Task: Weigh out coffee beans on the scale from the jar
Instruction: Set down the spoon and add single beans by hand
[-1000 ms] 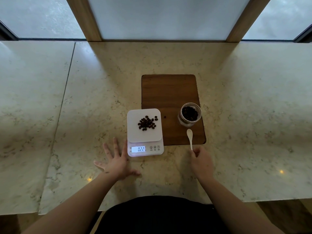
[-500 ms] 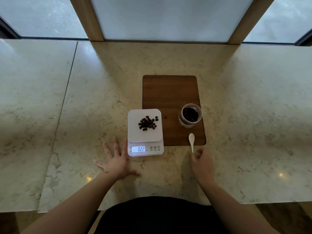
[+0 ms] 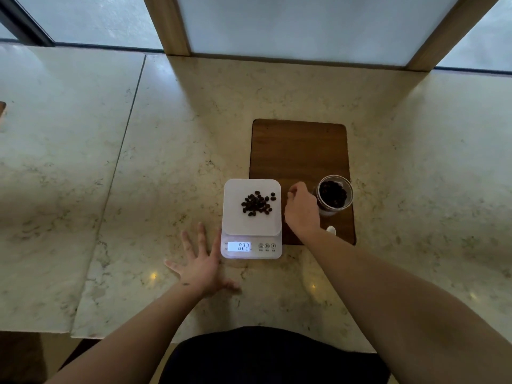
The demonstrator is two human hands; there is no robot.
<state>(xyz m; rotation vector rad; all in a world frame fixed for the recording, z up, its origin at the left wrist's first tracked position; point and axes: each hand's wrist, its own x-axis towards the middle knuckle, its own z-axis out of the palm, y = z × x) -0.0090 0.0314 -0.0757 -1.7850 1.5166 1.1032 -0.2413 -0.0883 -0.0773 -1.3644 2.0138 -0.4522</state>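
- Right hand, fingers loosely curled around nothing visible, sits mid-frame between scale and jar; a careless sweep could topple the jar.
- Left hand, splayed flat (empty), touches the scale's lower-left corner; leaning could skew its reading.

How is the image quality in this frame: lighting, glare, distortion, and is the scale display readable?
Head view: backlit by the window, so the arms and near edge are dim; small glare spots on the counter; wide-angle bending at the edges; the scale display is sharp and appears to read 022; beans and jar are clear; the right hand is slightly soft.
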